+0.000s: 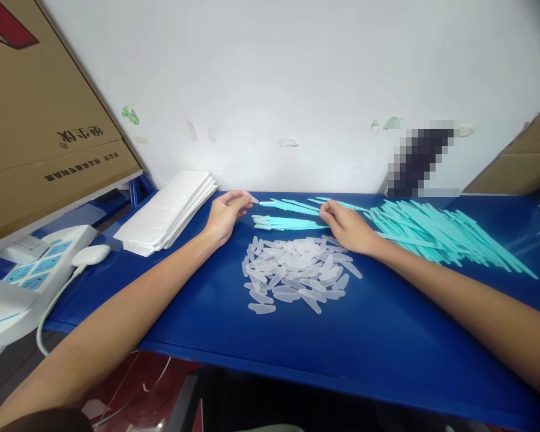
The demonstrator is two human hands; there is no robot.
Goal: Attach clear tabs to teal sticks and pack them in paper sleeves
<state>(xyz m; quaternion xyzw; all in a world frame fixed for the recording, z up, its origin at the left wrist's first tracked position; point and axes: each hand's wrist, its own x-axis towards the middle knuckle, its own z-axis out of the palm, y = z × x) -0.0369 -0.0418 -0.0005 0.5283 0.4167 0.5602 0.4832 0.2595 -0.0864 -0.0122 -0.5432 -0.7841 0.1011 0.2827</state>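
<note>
My left hand (225, 214) rests on the blue table (342, 342) and pinches a small translucent plastic cap (251, 197) between thumb and fingers. My right hand (347, 226) lies just right of it, fingers curled onto the end of a teal plastic stick (288, 207). A few more teal sticks (283, 224) lie between the two hands. A heap of translucent caps (297, 273) sits just in front of both hands. A large pile of teal sticks (445, 237) spreads out to the right of my right hand.
A stack of white sheets (168, 211) lies at the left rear. A white power strip (22, 282) with a plug and cord sits at the left edge. Cardboard boxes (40, 120) stand at left and right against the white wall.
</note>
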